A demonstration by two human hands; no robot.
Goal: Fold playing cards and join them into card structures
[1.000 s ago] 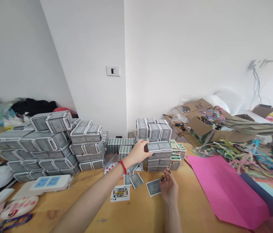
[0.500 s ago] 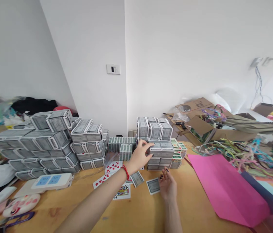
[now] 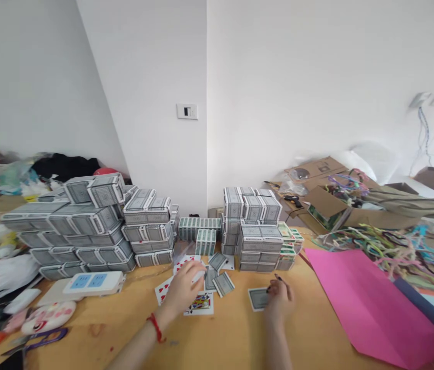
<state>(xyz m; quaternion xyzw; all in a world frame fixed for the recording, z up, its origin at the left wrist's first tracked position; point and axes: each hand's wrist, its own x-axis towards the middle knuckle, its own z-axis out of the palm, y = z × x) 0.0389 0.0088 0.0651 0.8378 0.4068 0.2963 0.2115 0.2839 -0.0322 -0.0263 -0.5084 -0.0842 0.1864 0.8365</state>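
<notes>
My left hand (image 3: 184, 289), with a red string bracelet at the wrist, is over loose playing cards in the middle of the table. Its fingers are curled together around something pale, too little of which shows to name. Face-up cards, among them a jack-like court card (image 3: 204, 303) and heart cards (image 3: 163, 291), lie under and beside it. Patterned card backs (image 3: 223, 284) show to its right. My right hand (image 3: 280, 299) rests by a face-down playing card (image 3: 257, 299), partly covering its right edge. Its fingers are loosely bent and apart, with nothing seen in them.
Grey-backed card blocks are stacked at left (image 3: 86, 234), centre-left (image 3: 149, 231) and right (image 3: 261, 246). Green-edged cards (image 3: 206, 241) stand between. A power strip (image 3: 95, 283) and scissors (image 3: 45, 336) lie left. Pink paper (image 3: 371, 308), cardboard boxes (image 3: 328, 203) and fuzzy stems (image 3: 378, 246) are right.
My left hand has come away from the right card stack, moving left and down to the loose cards. My right hand has shifted slightly lower, beside the face-down card. The camera view has turned slightly left.
</notes>
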